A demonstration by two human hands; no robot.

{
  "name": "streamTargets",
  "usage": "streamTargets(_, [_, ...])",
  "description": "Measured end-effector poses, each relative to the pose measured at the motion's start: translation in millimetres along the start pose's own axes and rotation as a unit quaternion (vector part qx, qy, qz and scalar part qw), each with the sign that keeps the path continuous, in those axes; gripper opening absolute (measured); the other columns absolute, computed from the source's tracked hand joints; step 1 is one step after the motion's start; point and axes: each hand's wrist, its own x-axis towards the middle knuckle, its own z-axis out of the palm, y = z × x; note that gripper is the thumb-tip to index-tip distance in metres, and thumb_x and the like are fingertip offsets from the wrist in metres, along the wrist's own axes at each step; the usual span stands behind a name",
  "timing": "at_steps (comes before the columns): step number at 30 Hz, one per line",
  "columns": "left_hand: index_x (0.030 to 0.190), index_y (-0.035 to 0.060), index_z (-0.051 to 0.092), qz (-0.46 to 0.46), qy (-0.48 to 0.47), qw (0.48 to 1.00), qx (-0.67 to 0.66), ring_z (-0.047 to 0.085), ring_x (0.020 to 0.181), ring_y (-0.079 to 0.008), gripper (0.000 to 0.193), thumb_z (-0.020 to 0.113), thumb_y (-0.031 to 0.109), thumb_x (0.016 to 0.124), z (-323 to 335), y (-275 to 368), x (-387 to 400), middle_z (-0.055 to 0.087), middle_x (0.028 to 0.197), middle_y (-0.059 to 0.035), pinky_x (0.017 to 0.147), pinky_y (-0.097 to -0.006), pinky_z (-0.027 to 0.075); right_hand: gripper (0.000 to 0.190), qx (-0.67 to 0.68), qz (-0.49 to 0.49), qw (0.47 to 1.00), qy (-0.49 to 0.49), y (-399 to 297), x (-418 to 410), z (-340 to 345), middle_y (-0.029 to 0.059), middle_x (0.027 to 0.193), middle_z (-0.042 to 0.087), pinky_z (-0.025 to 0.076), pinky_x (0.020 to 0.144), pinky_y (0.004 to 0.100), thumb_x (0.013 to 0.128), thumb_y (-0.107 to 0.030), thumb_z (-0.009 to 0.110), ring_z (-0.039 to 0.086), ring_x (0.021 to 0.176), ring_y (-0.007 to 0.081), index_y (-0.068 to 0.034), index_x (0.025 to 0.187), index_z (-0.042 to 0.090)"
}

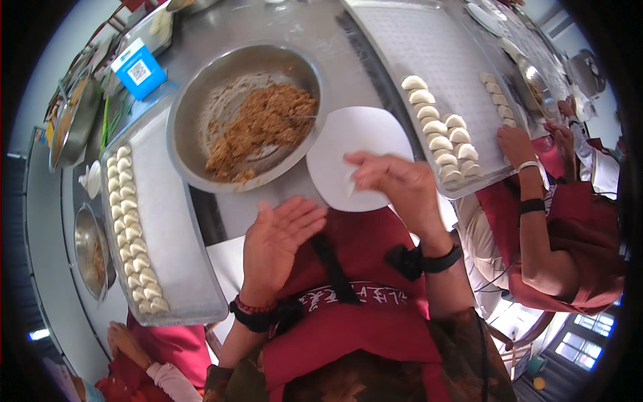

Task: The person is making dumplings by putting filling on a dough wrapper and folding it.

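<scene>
My left hand [284,246] is held palm up in front of my red apron [346,331], fingers extended and nothing on the palm. Over the near part of a white plate [359,130] is my right hand [399,186], blurred, with thumb and fingers bent towards each other. A small pale patch shows below its fingertips; whether it is a dough wrapper in the grip or part of the plate is unclear. Beyond my left hand stands a large steel bowl [193,120] with brown minced filling [266,130] inside. A thin utensil handle sticks out of the filling towards the plate.
Metal trays [171,211] [427,45] flank me, bearing rows of folded dumplings [128,216] [439,135]. A blue stand with a printed code [140,70] is behind the left tray. More filling bowls [93,251] stand at left. Co-workers' hands [517,145] [125,341] are on both sides.
</scene>
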Motion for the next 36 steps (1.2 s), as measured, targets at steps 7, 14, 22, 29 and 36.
streamTargets(7, [0.119,-0.0093,0.059,0.204,0.110,0.945,0.231,0.070,0.088,-0.0281,0.045,0.043,0.031,0.107,-7.1,-6.6,19.0,0.068,0.110,-0.0224,0.076,-0.0376,0.059,0.015,-0.057,-0.031,0.984,0.166,-32.5,97.6,-110.0,0.0042,0.096,0.074,0.054,0.079,0.0256,0.095,-0.014,0.068,0.067,0.086,0.0124,-0.003,0.102,0.074])
streamTargets(14, [0.117,-0.0085,0.060,0.246,0.148,0.921,0.263,0.069,0.083,-0.0243,0.039,0.045,0.026,0.107,-17.8,-3.8,23.9,0.068,0.106,-0.0199,0.066,-0.0324,0.060,0.018,-0.250,0.093,0.957,0.112,16.7,130.0,-194.0,0.0024,0.082,0.071,0.051,0.069,0.0257,0.088,-0.018,0.071,0.062,0.074,0.0093,-0.002,0.095,0.075])
streamTargets(22, [0.119,-0.0064,0.060,0.246,0.148,0.913,0.289,0.069,0.081,-0.0212,0.042,0.044,0.030,0.107,-23.1,-6.9,26.5,0.069,0.108,-0.0187,0.062,-0.0294,0.059,0.018,-0.333,0.092,0.935,0.078,52.8,117.3,-222.3,0.0054,0.076,0.070,0.050,0.071,0.0288,0.082,-0.015,0.070,0.062,0.072,0.0121,-0.001,0.092,0.075])
streamTargets(29, [0.119,-0.0062,0.060,0.253,0.135,0.913,0.290,0.070,0.081,-0.0216,0.041,0.045,0.030,0.107,-23.4,-6.5,25.2,0.069,0.108,-0.0187,0.062,-0.0301,0.059,0.015,-0.301,0.142,0.942,0.037,57.2,111.0,-220.3,0.0012,0.089,0.071,0.049,0.080,0.0249,0.086,-0.010,0.067,0.061,0.082,0.0092,0.002,0.093,0.074])
streamTargets(36, [0.118,-0.0062,0.060,0.258,0.144,0.911,0.288,0.069,0.081,-0.0212,0.041,0.046,0.030,0.107,-24.0,-5.3,28.4,0.069,0.106,-0.0184,0.062,-0.0301,0.059,0.018,-0.270,0.140,0.951,0.055,58.5,110.5,-214.1,-0.0001,0.087,0.071,0.050,0.078,0.0246,0.087,-0.011,0.066,0.061,0.080,0.0085,0.000,0.098,0.074])
